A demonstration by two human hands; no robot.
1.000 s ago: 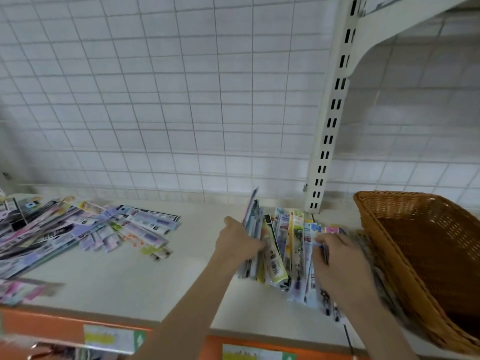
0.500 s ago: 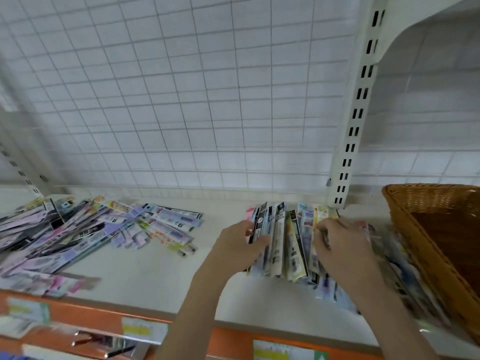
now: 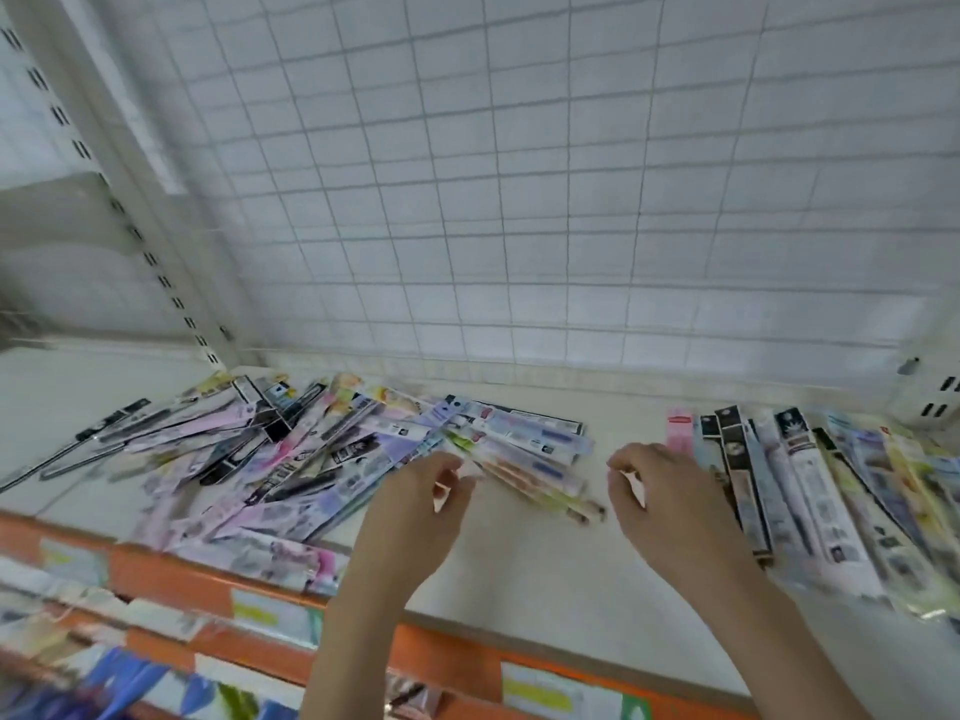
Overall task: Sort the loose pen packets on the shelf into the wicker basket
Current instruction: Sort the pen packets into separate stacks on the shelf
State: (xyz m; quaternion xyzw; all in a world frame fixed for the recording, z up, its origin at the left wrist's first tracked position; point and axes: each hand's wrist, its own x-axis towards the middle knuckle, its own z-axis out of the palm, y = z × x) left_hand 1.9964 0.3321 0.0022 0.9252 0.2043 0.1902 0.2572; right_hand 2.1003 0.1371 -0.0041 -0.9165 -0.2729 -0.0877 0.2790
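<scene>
Hands now off packets point(image 3: 789, 491), seemingly fanned flat

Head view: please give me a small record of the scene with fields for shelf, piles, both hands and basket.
shelf: cream surface, orange front edge
left pile: messy heap of pen packets
right row: packets laid side by side
left hand: fingers curled at the heap's right edge; grip on a packet unclear
right hand: loosely curled, holds nothing, beside the row
basket: not in view
</scene>
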